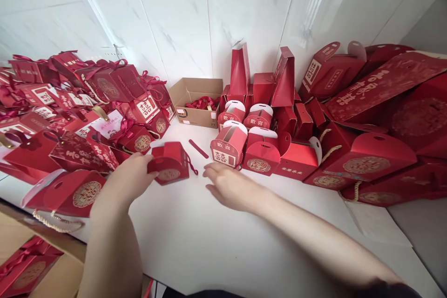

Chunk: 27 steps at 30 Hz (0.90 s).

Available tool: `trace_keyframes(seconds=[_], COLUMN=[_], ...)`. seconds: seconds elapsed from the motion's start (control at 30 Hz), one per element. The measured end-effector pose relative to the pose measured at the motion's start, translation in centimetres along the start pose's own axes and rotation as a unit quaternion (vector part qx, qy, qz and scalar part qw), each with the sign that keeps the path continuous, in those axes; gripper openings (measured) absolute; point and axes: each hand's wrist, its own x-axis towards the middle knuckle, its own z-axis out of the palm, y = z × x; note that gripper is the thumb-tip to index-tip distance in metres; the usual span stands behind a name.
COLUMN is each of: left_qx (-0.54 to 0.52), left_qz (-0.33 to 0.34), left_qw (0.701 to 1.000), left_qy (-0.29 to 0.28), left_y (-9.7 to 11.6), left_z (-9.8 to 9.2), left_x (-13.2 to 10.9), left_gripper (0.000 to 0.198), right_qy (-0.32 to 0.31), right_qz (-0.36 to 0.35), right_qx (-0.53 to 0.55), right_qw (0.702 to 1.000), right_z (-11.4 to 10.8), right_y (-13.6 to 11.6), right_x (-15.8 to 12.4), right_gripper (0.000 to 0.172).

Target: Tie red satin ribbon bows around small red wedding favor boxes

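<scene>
My left hand grips the left end of a small red box with a round gold emblem and a dark red cord at its right side. The box is over the white table, left of centre. To its right, my right hand has its fingers apart and holds nothing, just in front of a red box with a white double-happiness label. Between the hands and farther back, a narrow dark red strip lies on the table.
Many red gift boxes with ribbons are piled on the left. A cardboard box holding red ribbon stands by the tiled wall. More red boxes crowd the right. Below the table's left edge is an open carton.
</scene>
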Motion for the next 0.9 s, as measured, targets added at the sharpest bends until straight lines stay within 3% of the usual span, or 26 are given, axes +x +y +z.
trace_keyframes(seconds=[0.13,0.23,0.3,0.37,0.57,0.77,0.9], left_qx=[0.047,0.023,0.012,0.004,-0.027,-0.084,-0.126], left_qz=[-0.005,-0.020,-0.031,-0.027,0.021,0.070,0.089], left_qw=[0.999,0.999,0.999,0.998,0.997,0.994,0.985], left_qy=[0.014,-0.010,-0.033,-0.053,-0.064,-0.010,0.074], left_y=[0.2,0.5,0.6,0.8,2.2,5.2,7.0], left_z=[0.7,0.6,0.4,0.2,0.0,2.1,3.4], left_x=[3.7,5.7,6.7,7.8,10.9,12.9,12.4], left_gripper=[0.033,0.032,0.032,0.034,0.035,0.041,0.064], right_qy=[0.003,-0.006,-0.015,-0.026,0.004,0.032,0.034], right_qz=[0.017,0.093,0.135,0.133,-0.004,-0.104,-0.131], right_qx=[0.003,-0.025,-0.042,-0.047,-0.094,-0.099,-0.082], right_qw=[1.000,0.995,0.990,0.990,0.996,0.989,0.987], right_z=[7.4,9.6,9.9,10.0,10.9,11.5,11.4], right_y=[0.7,1.4,1.4,0.9,-1.9,-3.4,-3.5], right_x=[4.4,7.4,8.4,8.1,3.0,0.1,0.3], right_gripper=[0.064,0.074,0.073,0.070,0.055,0.044,0.043])
